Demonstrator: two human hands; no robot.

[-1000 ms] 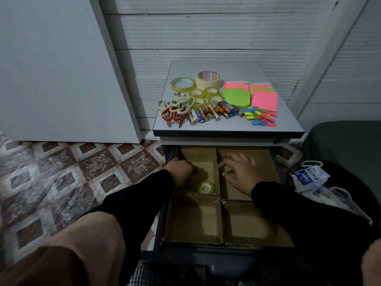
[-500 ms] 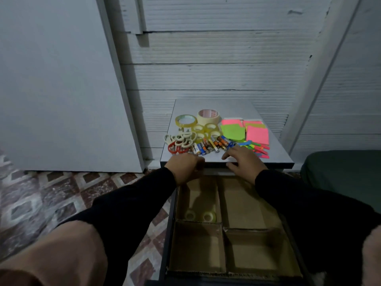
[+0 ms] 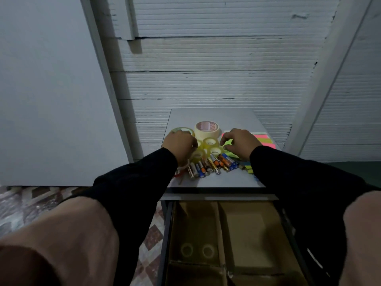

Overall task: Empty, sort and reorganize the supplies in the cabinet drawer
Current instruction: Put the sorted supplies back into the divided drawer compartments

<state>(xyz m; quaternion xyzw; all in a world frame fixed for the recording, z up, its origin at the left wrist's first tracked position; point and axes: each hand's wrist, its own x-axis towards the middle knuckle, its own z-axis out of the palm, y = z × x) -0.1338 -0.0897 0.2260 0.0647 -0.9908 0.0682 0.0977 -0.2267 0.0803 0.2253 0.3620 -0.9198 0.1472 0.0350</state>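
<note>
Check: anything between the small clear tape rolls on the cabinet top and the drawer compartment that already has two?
Nothing visible blocks it. The small tape rolls sit between both hands; the batteries lie nearer the front edge, easily cleared by lifting. The back-left compartment is open, with two rolls inside.

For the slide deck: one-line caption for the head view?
Both hands reach for tape rolls on the cabinet top; two rolls already in the drawer.

Two small clear tape rolls (image 3: 197,250) lie flat in the open drawer (image 3: 249,240), far below the fingers (image 3: 223,139). More small tape rolls (image 3: 210,142), a big cream roll (image 3: 206,130) and batteries (image 3: 212,165) sit on the bench (image 3: 216,180), right by the fingers.
</note>
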